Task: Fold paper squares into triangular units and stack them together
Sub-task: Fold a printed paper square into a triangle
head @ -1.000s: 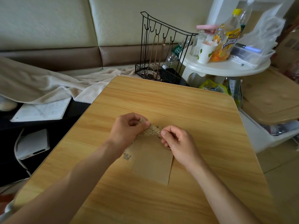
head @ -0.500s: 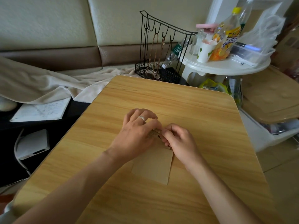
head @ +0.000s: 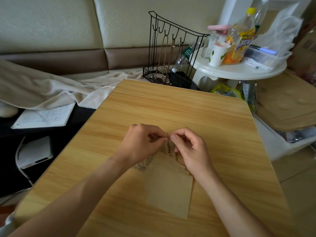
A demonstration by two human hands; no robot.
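A brown paper sheet (head: 168, 189) with newspaper-style print on its folded-over parts lies on the wooden table (head: 196, 113). Its far end comes to a point where two flaps meet. My left hand (head: 142, 144) and my right hand (head: 191, 149) both pinch that far tip between thumb and fingers, their fingertips almost touching. The plain near half of the sheet lies flat toward me. The hands hide the side folds of the paper.
Behind the table stand a black wire rack (head: 171, 53) and a white round side table (head: 239, 69) with bottles, a cup and a plastic box. A beige blanket (head: 51, 89), a notebook (head: 42, 117) and a white device (head: 34, 151) lie left.
My left hand lifted from pressing flat on the fold and now pinches the tip. My right hand also came up to the tip. The printed flaps show again.
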